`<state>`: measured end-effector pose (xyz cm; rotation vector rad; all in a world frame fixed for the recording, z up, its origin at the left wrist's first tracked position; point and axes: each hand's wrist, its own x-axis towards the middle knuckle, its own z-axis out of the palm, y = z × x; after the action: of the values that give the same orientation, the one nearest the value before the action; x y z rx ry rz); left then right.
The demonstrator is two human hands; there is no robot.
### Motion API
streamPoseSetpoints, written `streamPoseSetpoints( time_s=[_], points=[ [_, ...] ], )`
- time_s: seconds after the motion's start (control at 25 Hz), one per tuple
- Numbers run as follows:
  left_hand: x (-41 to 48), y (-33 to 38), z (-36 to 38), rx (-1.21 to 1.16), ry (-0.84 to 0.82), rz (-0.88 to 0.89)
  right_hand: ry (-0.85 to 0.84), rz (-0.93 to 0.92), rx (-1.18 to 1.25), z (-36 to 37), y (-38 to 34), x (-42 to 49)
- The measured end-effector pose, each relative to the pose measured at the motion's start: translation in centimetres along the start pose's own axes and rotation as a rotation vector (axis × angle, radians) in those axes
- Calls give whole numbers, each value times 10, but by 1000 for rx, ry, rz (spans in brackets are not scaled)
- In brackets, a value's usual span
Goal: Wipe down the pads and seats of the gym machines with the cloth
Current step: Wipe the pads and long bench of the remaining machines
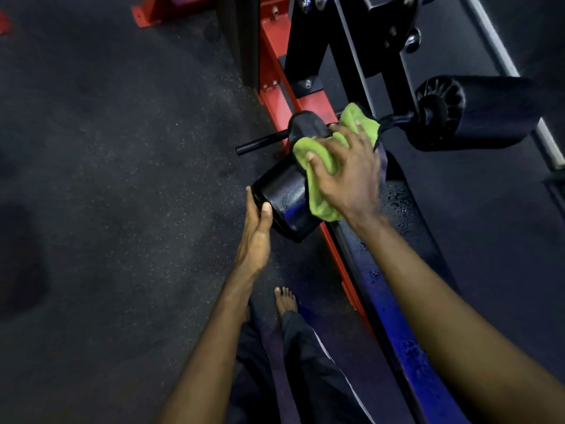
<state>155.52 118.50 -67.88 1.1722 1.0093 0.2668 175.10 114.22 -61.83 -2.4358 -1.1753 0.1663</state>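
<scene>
We see the green microfibre cloth (305,145) bunched over the top of a black vinyl cylindrical roller pad (286,195), a little right of the middle of the view; the cloth drapes down the pad's near side and one fold reaches up and right toward the machine's upright; the right hand (351,175) lies on top of it, thumb and fingers spread and bent down into the fabric, clutching it against the pad; the pad's long axis runs from lower left to upper right, its flat end cap facing lower left, its far part hidden under the cloth and hand; the left hand (256,234) meets that end cap with straight fingers laid flat along it and the thumb resting on its rim, grasping nothing; a thin black metal rod (260,143) sticks out to the left just beyond the pad; a second black roller pad (489,114) sits well apart to the right, its axis roughly level and its ribbed end facing left; beneath the right forearm a long black bench pad (388,301) with a blue sheen carries water droplets and runs toward the bottom right; a red steel frame rail (275,56) runs beside it; below, a bare foot (286,301) and dark trousers with a white stripe (308,362) stand on the dark speckled rubber floor (122,179).
</scene>
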Motion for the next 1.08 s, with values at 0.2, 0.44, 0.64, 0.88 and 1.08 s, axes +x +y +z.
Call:
streamPoseSetpoints(
  time_s=[0.2,0.44,0.64,0.88,1.08],
  points=[
    [11,0,-1,-107,21,-60,-191,-308,-95,8,-22,-23],
    [17,2,-7,-124,-2,-111,180,99,128,15,14,-24],
    [11,6,1,-30,75,-95,-27,-198,-28,10,17,-50],
    [-11,-1,11,253,167,232,185,114,124,12,29,-6],
    [-4,6,15,197,188,190,128,-117,72,26,16,-53]
  ],
)
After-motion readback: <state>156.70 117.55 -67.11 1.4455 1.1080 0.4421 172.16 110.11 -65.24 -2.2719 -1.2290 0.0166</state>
